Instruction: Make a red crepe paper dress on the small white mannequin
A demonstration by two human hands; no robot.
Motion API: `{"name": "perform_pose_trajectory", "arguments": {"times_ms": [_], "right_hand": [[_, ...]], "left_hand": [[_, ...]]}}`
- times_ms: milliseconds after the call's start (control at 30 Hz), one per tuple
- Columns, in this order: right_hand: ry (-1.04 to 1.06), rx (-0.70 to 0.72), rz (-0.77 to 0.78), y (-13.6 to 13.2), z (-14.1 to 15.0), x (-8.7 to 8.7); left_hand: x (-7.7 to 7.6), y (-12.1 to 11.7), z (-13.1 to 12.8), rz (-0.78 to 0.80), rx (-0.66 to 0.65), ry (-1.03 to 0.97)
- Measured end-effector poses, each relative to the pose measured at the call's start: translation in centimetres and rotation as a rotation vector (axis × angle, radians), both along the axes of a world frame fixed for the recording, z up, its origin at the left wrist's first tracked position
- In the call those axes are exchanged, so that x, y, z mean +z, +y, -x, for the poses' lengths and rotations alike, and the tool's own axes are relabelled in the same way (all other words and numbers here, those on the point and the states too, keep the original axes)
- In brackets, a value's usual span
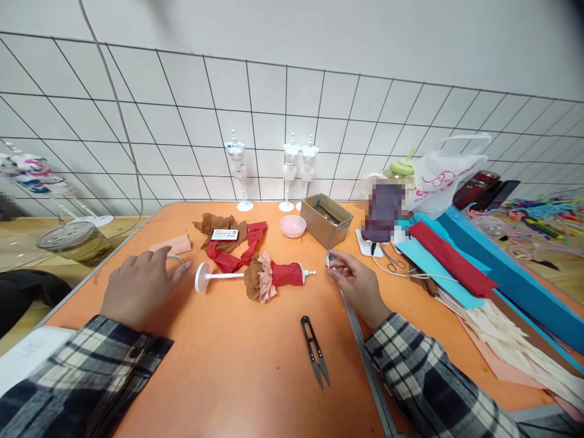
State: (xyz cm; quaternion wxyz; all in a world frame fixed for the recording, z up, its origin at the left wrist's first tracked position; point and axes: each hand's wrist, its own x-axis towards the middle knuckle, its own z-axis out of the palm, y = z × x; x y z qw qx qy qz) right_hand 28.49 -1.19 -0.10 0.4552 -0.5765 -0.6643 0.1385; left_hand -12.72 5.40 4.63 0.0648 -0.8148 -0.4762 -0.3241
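Note:
A small mannequin point(287, 274) lies on its side between my hands, dressed in a red crepe paper bodice with a brown and pink ruffled skirt point(260, 278). Its white round base point(202, 277) points left. My left hand point(141, 281) is beside that base, thumb and fingers curved around a pale ring-shaped thing point(175, 258), mostly hidden. To the right of the mannequin's neck, my right hand point(356, 283) pinches a small white round thing point(328, 260) whose kind I cannot make out. Black thread snips point(314, 350) lie in front, blades toward me.
Brown paper point(207, 224), red strips point(223, 260) and a small box point(225, 235) lie behind. A pink bowl point(292, 226), cardboard box point(326, 219) and standing mannequins point(289, 164) are at the back. Scissors point(393, 261), a phone point(384, 210) and coloured paper point(449, 258) lie right.

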Motion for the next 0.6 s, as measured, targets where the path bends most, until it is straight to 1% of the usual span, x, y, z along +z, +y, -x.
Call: {"name": "perform_pose_trajectory", "arguments": {"times_ms": [33,67,100,133,200,233,267,333,367,400,433,467,500,533,600], "right_hand": [[-0.052,0.005,-0.049,-0.1,0.0,0.1],[-0.107,0.011,-0.1,-0.2,0.1,0.1],[-0.161,0.019,-0.15,-0.3,0.2,0.2],[-0.208,0.029,-0.196,-0.5,0.4,0.2],[-0.299,0.063,-0.276,-1.0,0.8,0.1],[-0.345,0.093,-0.322,-1.2,1.1,0.1],[-0.391,0.135,-0.388,-1.5,1.5,0.1],[-0.481,0.241,-0.577,-2.1,2.2,0.4],[-0.524,0.293,-0.68,-2.4,2.6,0.6],[-0.562,0.334,-0.774,-2.7,3.0,0.9],[-0.595,0.359,-0.847,-2.9,3.3,1.3],[-0.623,0.37,-0.895,-3.1,3.6,1.7],[-0.647,0.374,-0.921,-3.2,3.9,2.1],[-0.665,0.373,-0.938,-3.3,4.1,2.4],[-0.691,0.372,-0.944,-3.4,4.5,2.9]], "left_hand": [[0.5,-0.6,-0.7,-0.037,0.116,0.028],[0.7,-1.3,-1.5,-0.019,0.123,0.027],[0.8,-2.1,-2.4,0.016,0.04,-0.018],[0.6,-2.9,-3.5,0.124,-0.124,-0.069],[-0.7,-4.8,-6.0,0.404,-0.462,-0.241],[-1.6,-5.6,-7.4,0.592,-0.56,-0.34],[-2.6,-6.3,-8.8,0.774,-0.609,-0.471],[-4.5,-7.4,-11.3,1.12,-0.685,-0.779],[-5.1,-7.7,-12.4,1.286,-0.703,-0.906],[-5.6,-7.9,-13.3,1.41,-0.71,-1.012],[-5.9,-8.0,-14.1,1.463,-0.73,-1.103],[-6.0,-8.0,-14.6,1.473,-0.744,-1.16],[-6.0,-8.0,-15.0,1.447,-0.748,-1.189],[-5.8,-8.0,-15.2,1.404,-0.74,-1.184],[-5.3,-8.1,-15.3,1.327,-0.682,-1.107]]}}
